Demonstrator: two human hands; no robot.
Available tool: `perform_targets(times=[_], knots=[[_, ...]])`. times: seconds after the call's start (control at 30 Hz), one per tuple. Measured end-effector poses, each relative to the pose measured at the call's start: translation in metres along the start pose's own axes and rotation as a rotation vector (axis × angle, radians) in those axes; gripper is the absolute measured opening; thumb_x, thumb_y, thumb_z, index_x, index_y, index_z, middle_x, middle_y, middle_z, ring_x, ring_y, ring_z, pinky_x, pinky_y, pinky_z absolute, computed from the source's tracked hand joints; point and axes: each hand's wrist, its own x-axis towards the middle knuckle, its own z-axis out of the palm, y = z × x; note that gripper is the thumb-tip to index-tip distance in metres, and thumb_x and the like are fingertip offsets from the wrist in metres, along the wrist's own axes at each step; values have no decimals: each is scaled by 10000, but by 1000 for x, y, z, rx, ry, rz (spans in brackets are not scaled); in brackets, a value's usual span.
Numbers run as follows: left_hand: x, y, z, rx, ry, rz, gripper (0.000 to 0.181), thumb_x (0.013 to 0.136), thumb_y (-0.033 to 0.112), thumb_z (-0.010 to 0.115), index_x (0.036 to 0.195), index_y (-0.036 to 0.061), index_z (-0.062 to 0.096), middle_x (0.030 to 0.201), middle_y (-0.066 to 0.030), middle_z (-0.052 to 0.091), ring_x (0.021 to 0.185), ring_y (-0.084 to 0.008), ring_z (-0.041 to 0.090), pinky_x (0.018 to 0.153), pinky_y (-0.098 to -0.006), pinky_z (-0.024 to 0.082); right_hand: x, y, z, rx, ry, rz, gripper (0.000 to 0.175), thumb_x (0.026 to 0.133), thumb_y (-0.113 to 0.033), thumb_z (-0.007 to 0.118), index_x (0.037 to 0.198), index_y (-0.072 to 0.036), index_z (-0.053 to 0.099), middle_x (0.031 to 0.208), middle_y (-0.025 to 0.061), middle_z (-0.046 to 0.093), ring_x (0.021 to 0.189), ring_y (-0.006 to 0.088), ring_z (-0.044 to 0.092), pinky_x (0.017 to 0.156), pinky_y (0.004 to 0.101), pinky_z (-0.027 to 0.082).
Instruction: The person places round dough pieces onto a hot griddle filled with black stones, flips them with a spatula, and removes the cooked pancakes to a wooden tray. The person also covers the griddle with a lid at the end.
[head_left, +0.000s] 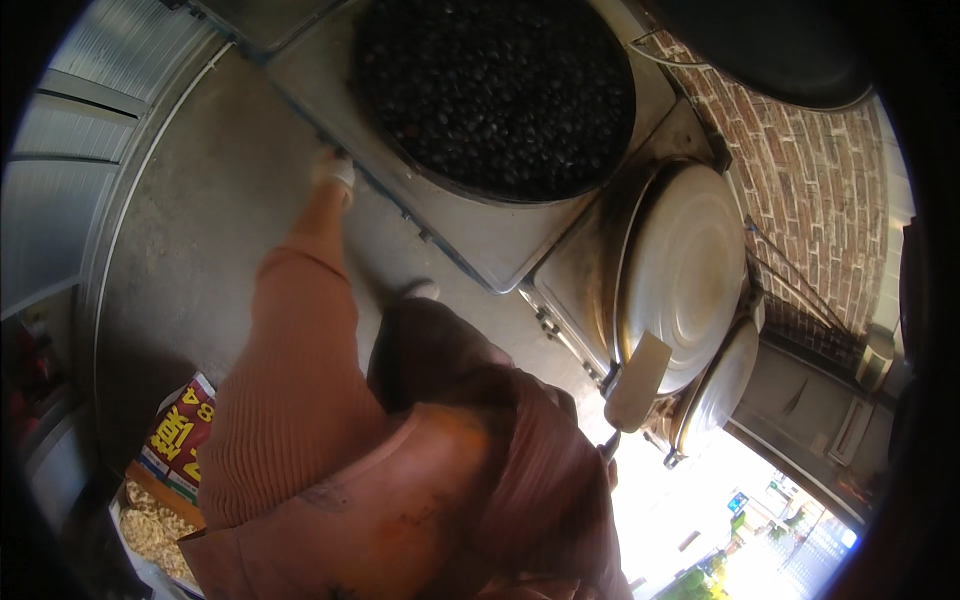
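Observation:
My left hand (334, 174), blurred and partly white as if covered, reaches to the front edge of the steel stove (480, 251). Its fingers are too unclear to show whether they grip anything there. On the stove sits a large round pan (420, 171) full of small, dark, glossy pieces (495, 90). At my right side, my right hand (612, 471) grips the thin handle of a broad flat-bladed spatula (637, 382), its blade raised in front of a lidded pan. My sleeve hides most of that hand.
Two more pans with metal lids (686, 270) (720, 390) stand along the stove. A brick wall (802, 172) rises behind. Dark round cookware (787, 45) is at the upper right. An open box (154, 529) of pale flaky pieces stands at lower left, beside a printed carton flap (176, 442).

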Motion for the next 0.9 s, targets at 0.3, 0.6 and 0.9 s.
perform_targets(times=[0.3,0.6,0.9], knots=[[17,2,-15,38,-100,-51,300,1086,263,520,1169,-14,603,1026,-142,707,832,-196,692,666,-370,534,-27,6,5,-52,-16,-22,152,922,-135,696,1028,-28,682,648,-46,503,547,54,418,511,241,296],[-15,14,-47,321,-172,-96,446,1060,428,511,1305,57,535,1231,-109,593,1042,-196,581,835,-372,450,-33,54,9,-177,3,-235,127,928,-178,700,890,-96,610,575,-48,441,452,66,374,420,248,259],[-40,-49,-331,790,0,-319,596,1080,501,374,1511,95,439,1534,-124,400,1388,-292,396,1133,-467,308,-69,117,36,624,135,137,314,985,-236,660,757,-194,449,518,-68,383,378,71,312,342,258,208]])
